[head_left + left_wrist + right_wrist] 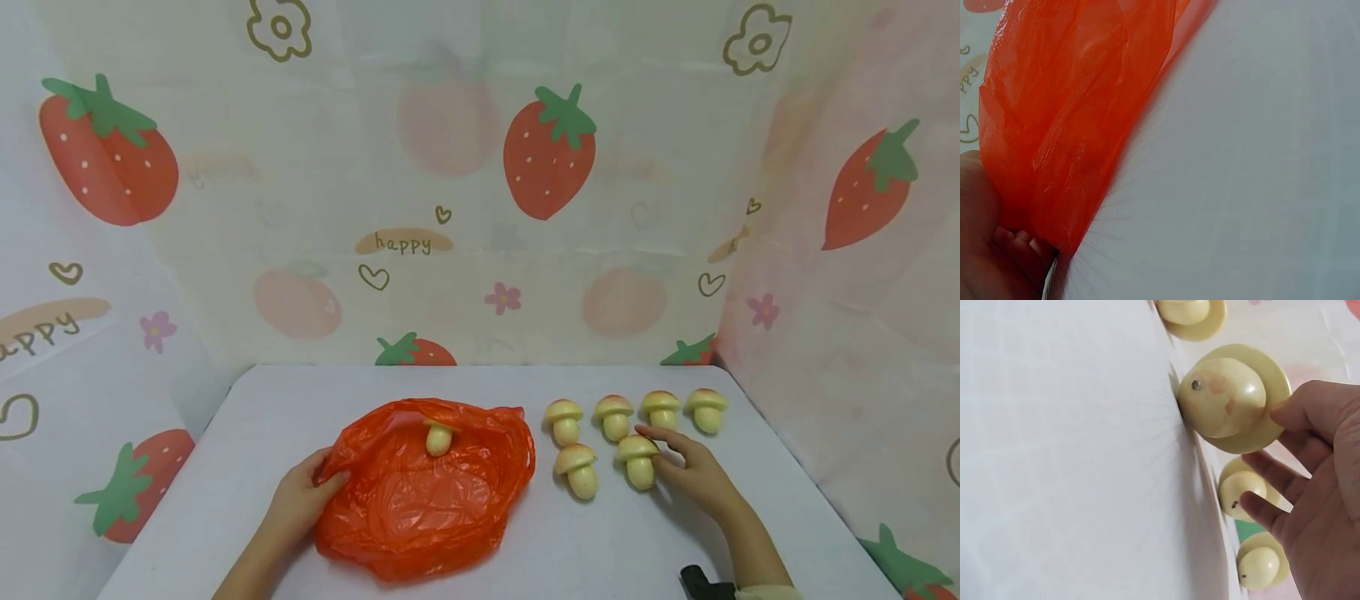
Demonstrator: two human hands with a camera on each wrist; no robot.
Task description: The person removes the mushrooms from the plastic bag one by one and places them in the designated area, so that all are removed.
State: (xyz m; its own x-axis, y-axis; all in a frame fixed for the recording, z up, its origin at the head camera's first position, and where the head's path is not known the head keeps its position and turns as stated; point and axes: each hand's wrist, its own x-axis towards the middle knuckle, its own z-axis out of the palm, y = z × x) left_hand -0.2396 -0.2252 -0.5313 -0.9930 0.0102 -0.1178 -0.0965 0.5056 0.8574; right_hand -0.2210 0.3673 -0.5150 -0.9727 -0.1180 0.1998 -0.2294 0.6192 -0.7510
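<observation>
A red plastic bag [420, 550] lies on the table with its mouth spread, and my left hand [300, 496] grips its left rim, thumb over the edge. One toy mushroom [438, 439] is inside the bag, near its far side. To the right, my right hand [697, 471] is at the front-row toy mushroom [639, 471], which stands on the table. In the right wrist view, the thumb touches that mushroom's cap [1277, 381], and the other fingers reach behind it, fairly straight and spread. The index fingertip is hidden there by the cap.
Another front-row mushroom [579, 479] stands nearer the bag. Behind it is a row of several more, from the left one [564, 425] to the right one [707, 412]. The white table [600, 550] meets a strawberry-print curtain [465, 317] at the back and sides.
</observation>
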